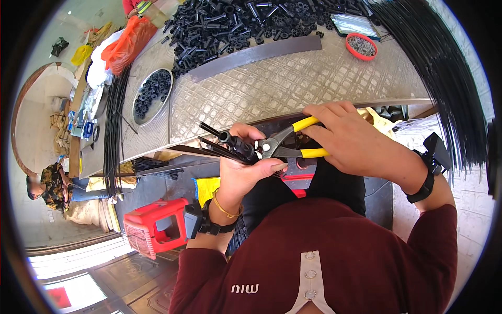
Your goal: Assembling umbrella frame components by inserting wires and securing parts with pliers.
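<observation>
The left hand (246,167) is closed around a small black plastic fitting (241,147) with a few thin black rods (212,141) sticking out of it toward ten o'clock, held just off the near edge of the bench (272,89). The right hand (355,138) is wrapped around the yellow handles of a pair of pliers (290,144), whose nose meets the fitting at its three o'clock side, right beside the left thumb. From where I stand, that thumb looks like the weak point: if the pliers slip off the smooth plastic under a hard squeeze, they could nip skin. The piece is held in the air rather than braced on the bench, so a twist could pull the rods out or bend them, I'd guess. Up at twelve o'clock sits a big heap of black parts (235,23), with an oval tray (151,94) of similar bits at ten o'clock and a small red bowl (361,46) at one o'clock. A long sheaf of black rods (444,78) hangs over the bench at two o'clock, close enough to the right elbow to be snagged. A red plastic stool (157,226) stands on the floor at seven o'clock.
</observation>
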`<state>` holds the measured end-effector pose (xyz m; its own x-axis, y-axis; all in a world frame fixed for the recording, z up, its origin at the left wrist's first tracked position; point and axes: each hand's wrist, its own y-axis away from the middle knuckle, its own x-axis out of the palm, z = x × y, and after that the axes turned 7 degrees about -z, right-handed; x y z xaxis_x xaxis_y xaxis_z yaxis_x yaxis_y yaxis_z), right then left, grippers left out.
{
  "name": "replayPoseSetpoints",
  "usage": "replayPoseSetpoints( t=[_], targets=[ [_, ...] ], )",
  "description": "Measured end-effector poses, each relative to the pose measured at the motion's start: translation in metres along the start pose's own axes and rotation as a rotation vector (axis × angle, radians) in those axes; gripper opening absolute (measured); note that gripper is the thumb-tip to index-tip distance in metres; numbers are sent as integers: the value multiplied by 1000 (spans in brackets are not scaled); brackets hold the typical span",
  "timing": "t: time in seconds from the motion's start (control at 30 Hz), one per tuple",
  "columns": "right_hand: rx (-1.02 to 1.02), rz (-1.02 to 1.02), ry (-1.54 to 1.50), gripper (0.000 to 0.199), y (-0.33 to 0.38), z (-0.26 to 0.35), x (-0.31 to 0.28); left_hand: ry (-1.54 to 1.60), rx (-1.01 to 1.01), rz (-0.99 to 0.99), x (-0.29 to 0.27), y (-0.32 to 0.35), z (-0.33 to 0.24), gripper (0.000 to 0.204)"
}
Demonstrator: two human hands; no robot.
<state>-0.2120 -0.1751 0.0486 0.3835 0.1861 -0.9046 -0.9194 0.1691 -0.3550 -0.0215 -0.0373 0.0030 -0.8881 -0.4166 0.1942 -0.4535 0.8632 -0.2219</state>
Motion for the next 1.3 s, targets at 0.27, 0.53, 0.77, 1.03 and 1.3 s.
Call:
replayPoseSetpoints(
  t=[0.27, 0.53, 0.77, 1.03, 1.3],
  targets=[
    [-23, 10, 44, 23, -3, 1, 3, -13, -27, 10, -4, 0, 0, 51],
    [-10, 54, 144, 17, -7, 6, -5, -161, 16, -65, -1, -4, 1, 38],
    [24, 53, 88, 18, -5, 16, 10, -70, -94, -96, -6, -2, -1, 35],
    [-33, -112, 167, 29, -12, 12, 0, 156, -187, 8, -25, 0, -4, 59],
    [-50, 129, 145, 20, -17, 5, -29, -94, -10, 24, -6, -12, 0, 39]
  ],
)
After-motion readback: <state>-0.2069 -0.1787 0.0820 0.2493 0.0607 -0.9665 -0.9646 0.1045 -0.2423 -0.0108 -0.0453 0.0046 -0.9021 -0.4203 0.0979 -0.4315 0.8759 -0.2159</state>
